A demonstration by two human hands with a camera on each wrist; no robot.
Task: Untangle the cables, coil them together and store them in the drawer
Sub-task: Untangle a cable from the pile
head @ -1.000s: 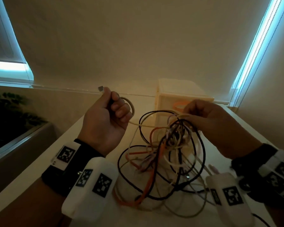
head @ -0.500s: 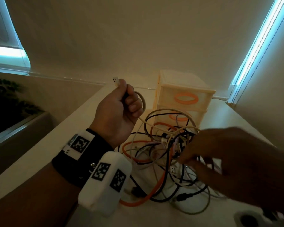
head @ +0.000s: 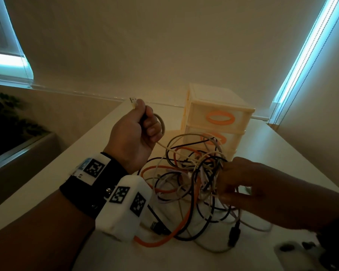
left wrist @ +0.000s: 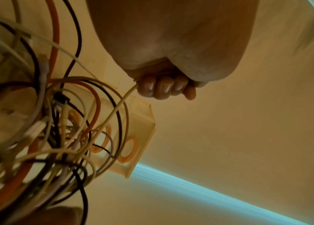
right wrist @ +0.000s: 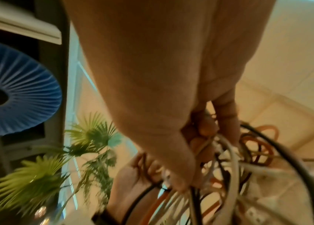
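Note:
A tangle of cables (head: 188,173), black, orange, beige and pale lilac, lies on the white table (head: 86,153). My left hand (head: 143,124) is raised left of the heap and grips a small coil of the beige cable (head: 162,145). Its USB plug (head: 133,100) sticks out above the thumb. The left wrist view shows the curled fingers (left wrist: 164,88) round that beige cable (left wrist: 114,112). My right hand (head: 229,182) reaches into the tangle's right side and its fingers (right wrist: 206,137) curl round several strands (right wrist: 229,167). A cream drawer unit (head: 219,118) with orange handles stands behind, its drawers closed.
The table's left edge (head: 53,173) drops to a ledge with a plant (head: 4,118). A black USB plug (head: 157,225) lies near my left wrist. Small dark objects (head: 286,247) sit at the front right. Walls close in behind and on the right.
My right hand dropped from the top of the tangle and has closed on strands at its right side. My left hand keeps its grip on the beige cable, farther from the heap.

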